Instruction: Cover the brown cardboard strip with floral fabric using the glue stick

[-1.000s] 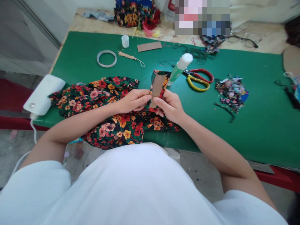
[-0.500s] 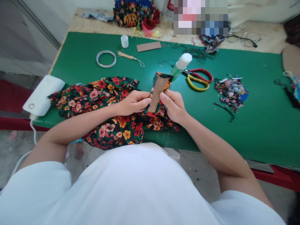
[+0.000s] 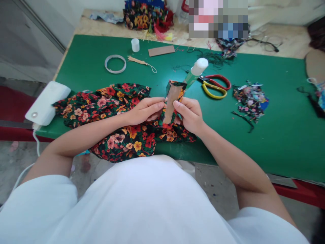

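Between my hands is a cardboard strip (image 3: 170, 105) with dark floral fabric folded over its edges. My left hand (image 3: 147, 110) pinches its left edge. On the right side, my right hand (image 3: 189, 113) grips it with the thumb lying on the bare cardboard. Beneath both hands a larger floral cloth (image 3: 106, 101) lies bunched on the table. A glue stick (image 3: 194, 73) with a white end shows just behind the strip, partly hidden by it. Scissors (image 3: 215, 86) with one red and one yellow handle rest right of the glue stick.
On the green mat (image 3: 279, 135) are a roll of tape (image 3: 115, 64), a white cap (image 3: 135, 45), a beige tassel (image 3: 142, 62), another cardboard strip (image 3: 161, 51) and a heap of fabric scraps (image 3: 250, 98). A white box with a cord (image 3: 47, 103) sits at the left edge.
The fabric-edged strip has tilted a little more upright and shifted slightly down. My left fingers have straightened along its left edge. The things on the table stay put.
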`<state>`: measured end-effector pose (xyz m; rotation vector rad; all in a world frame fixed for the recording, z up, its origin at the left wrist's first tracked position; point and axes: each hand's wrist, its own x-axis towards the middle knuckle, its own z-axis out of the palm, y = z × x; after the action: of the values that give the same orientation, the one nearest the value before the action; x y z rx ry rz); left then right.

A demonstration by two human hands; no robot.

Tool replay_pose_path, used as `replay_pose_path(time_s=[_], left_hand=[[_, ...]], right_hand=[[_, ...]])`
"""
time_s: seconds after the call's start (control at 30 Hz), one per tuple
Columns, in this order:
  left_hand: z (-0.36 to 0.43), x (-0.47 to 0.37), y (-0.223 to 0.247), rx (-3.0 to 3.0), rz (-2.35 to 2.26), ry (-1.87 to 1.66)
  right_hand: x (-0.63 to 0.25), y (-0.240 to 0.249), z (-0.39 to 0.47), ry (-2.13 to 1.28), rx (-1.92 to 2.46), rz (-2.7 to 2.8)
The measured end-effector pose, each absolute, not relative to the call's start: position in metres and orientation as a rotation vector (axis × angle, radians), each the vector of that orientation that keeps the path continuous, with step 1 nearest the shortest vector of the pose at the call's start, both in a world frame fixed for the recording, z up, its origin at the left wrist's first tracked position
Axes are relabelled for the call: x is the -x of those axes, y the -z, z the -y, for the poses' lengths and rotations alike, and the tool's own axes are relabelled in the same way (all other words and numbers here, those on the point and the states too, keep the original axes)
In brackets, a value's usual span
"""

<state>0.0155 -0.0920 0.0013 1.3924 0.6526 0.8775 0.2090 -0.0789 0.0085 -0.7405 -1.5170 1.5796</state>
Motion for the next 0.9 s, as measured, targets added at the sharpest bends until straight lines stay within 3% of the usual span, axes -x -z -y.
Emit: replay_pose_path(time_s=[0.6,0.9], left_hand=[[0.0912,-0.0145,-0.0042,-1.529,-0.573,-0.848],[0.0915,-0.0147,-0.0037,-1.51,-0.641,-0.87]], right_hand=[[-0.2117,-0.0073,0.0759,-1.416,0.696,1.783],[-0.2088,-0.0107,0.0779,-1.569,0.733,1.69]])
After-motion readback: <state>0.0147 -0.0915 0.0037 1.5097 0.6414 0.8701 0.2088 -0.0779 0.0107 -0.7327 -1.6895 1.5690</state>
